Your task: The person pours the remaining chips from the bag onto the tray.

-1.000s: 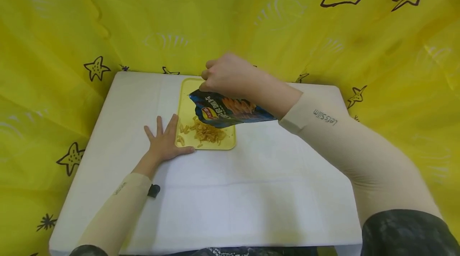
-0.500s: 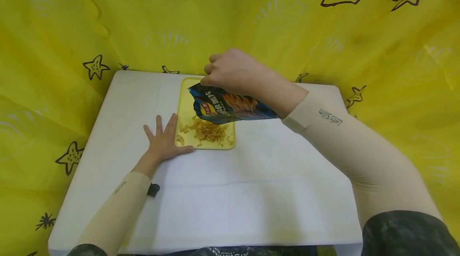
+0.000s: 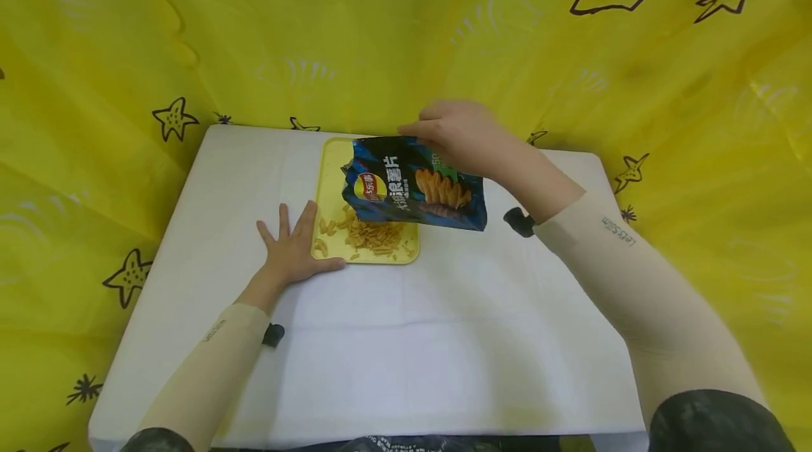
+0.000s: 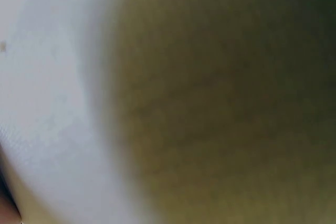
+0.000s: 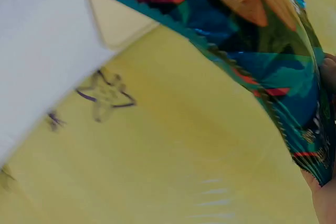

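My right hand [image 3: 459, 135] pinches the upper edge of a dark blue chip bag [image 3: 412, 184], which lies sideways in the air over a yellow tray [image 3: 333, 163]. The bag's crumpled end points left above the tray. In the right wrist view the bag [image 5: 252, 40] fills the upper right, with a thumb at its edge. A heap of potato chips [image 3: 374, 237] lies in the tray's near half, partly hidden under the bag. My left hand [image 3: 288, 254] rests with spread fingers at the tray's near left corner. A blurred sleeve [image 4: 226, 103] blocks most of the left wrist view.
A white cloth [image 3: 406, 353] covers the table. Close behind it and along both sides hangs a yellow curtain [image 3: 406, 36] with drawn stars. Small black wrist devices show beside each sleeve.
My right hand has moved right and turned, still holding the chip bag, so its printed front now shows more fully. The left hand keeps its place at the tray.
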